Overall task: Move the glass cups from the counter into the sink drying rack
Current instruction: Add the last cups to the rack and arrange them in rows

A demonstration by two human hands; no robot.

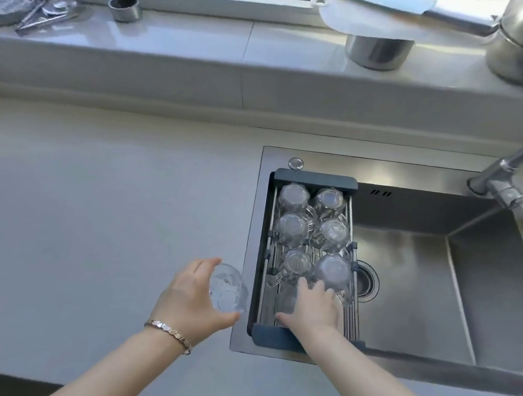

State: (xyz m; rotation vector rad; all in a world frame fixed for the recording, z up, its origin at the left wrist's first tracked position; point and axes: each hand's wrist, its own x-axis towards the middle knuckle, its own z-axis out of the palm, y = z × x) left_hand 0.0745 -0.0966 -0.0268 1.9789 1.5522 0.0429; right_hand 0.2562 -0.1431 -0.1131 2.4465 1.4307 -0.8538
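Near done: six glass cups [312, 236] inverted in drying rack [315, 179]. Left hand [194, 299] fingers wrapped round last cup [227, 289] above counter [99, 207] edge; right hand [315, 307] spread, empty, touching racked cup. Next: invert into near-left slot.

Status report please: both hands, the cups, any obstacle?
Left hand holds glass cup beside drying rack. Right hand on rack's near cups. Six cups racked. Nothing blocking.

rack [315, 179] far rows: cups [312, 220] packed | near end: right hand [314, 311]
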